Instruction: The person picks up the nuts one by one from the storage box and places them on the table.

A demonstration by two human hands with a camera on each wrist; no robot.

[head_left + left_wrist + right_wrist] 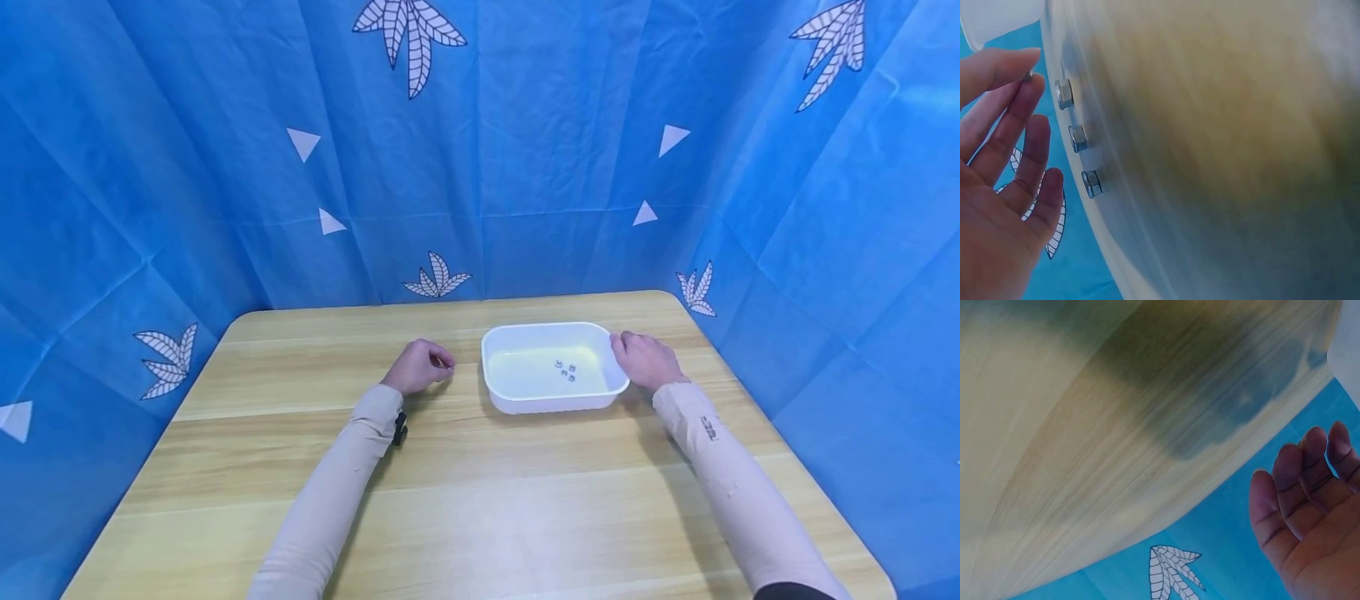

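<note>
on the pale wooden table, a white rectangular plastic tray, probably light and stiff, best held by its rim, is gripped at the right end by the right hand. near the left hand, outer fingers loosely bent, three silvery hexagonal metal nuts, likely slick, best taken by their flats, are lined up; a tiny metal piece is pinched by that hand.

I see left sleeve long, pale beige | black piece at its cuff | right sleeve matching, dark print near cuff
</note>
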